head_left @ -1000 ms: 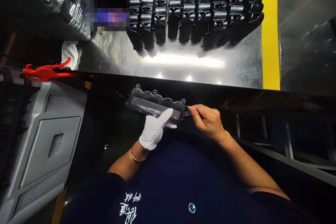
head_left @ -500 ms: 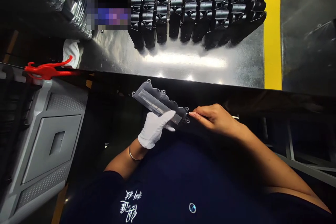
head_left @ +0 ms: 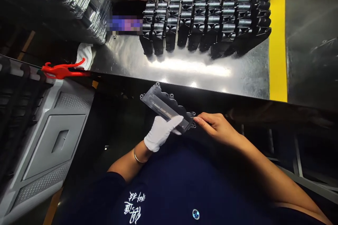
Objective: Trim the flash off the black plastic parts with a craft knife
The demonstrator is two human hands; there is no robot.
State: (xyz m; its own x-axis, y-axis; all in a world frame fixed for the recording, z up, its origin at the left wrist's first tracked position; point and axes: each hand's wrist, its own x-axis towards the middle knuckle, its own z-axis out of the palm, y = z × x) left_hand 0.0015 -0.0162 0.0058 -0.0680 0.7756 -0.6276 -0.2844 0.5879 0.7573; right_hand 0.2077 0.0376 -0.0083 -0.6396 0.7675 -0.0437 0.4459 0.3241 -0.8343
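Observation:
A long black plastic part (head_left: 165,107) with scalloped edge and small round lugs is held tilted in front of my body, its far end raised to the left. My left hand (head_left: 161,133), in a white glove, grips its near end from below, thumb across the flat shiny face. My bare right hand (head_left: 218,128) is pinched at the part's right end lug, holding a thin tool whose tip touches the part; the tool is mostly hidden by my fingers.
Rows of several similar black parts (head_left: 206,21) stand on the shiny metal table (head_left: 185,66). A yellow strip (head_left: 278,42) borders the table's right side. Red clamp (head_left: 62,71) and white cloth (head_left: 84,54) lie left, above a grey machine housing (head_left: 50,133). Clear trays (head_left: 87,0) are stacked far left.
The part tilted from nearly level to slanted, left end raised. Both hands stayed on it and my right hand kept pinching at the right end. The view shifted slightly.

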